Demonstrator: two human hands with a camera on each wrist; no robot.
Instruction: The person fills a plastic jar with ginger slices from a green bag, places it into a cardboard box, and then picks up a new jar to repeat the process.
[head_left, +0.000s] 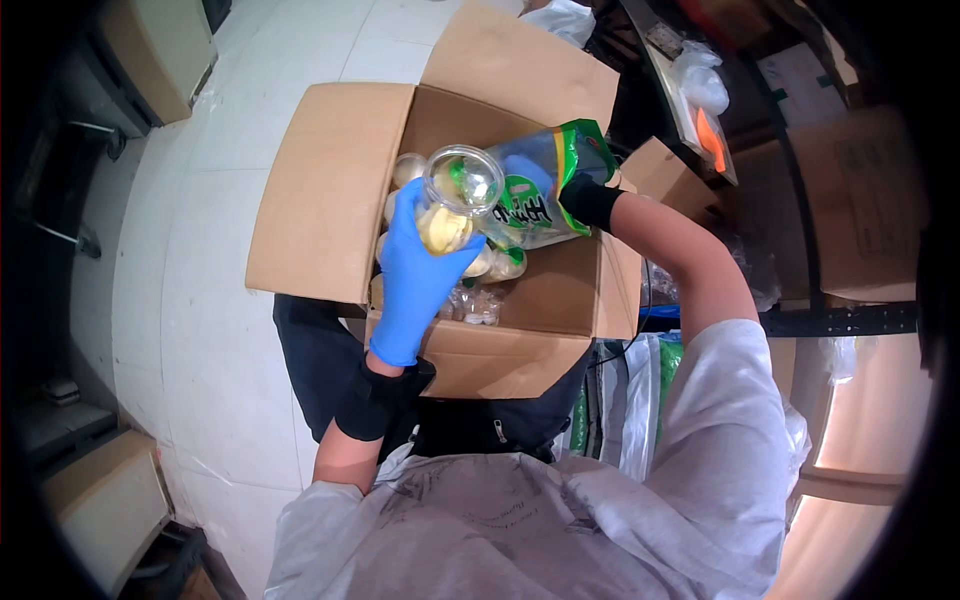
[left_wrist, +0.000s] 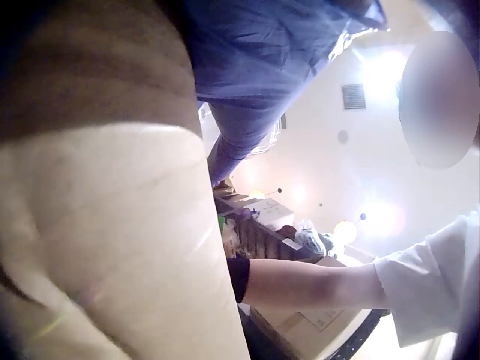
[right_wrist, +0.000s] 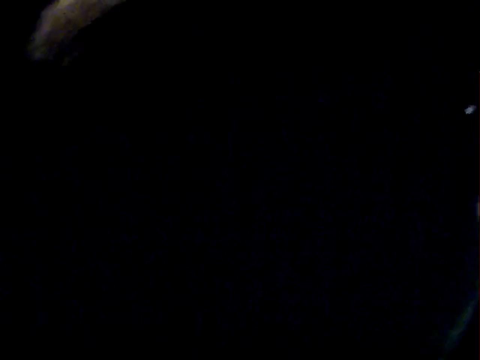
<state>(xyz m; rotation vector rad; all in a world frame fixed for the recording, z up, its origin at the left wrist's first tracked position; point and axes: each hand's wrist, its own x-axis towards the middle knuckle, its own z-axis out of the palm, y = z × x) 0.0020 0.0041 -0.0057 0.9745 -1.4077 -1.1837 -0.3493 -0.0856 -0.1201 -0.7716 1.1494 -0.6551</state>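
In the head view my blue-gloved left hand point(head_left: 408, 270) grips a clear plastic cup point(head_left: 464, 178), its round end facing up, above an open cardboard box point(head_left: 545, 295). Pale yellow pieces point(head_left: 446, 230) show at the cup's lower part, between thumb and fingers. My right hand point(head_left: 528, 172) is inside a clear and green printed plastic bag point(head_left: 520, 212); blue glove shows through the film, but I cannot tell how its fingers lie. Below are several clear-wrapped round items point(head_left: 507, 265) in the box. The left wrist view shows the blue glove point(left_wrist: 255, 67); the right wrist view is almost black.
The box's wide flaps point(head_left: 325, 190) fold outward on the left and at the back. A shelf point(head_left: 690, 110) at the right holds plastic bags and an orange object point(head_left: 710, 140). A thin black cable point(head_left: 640, 325) hangs at the box's right side.
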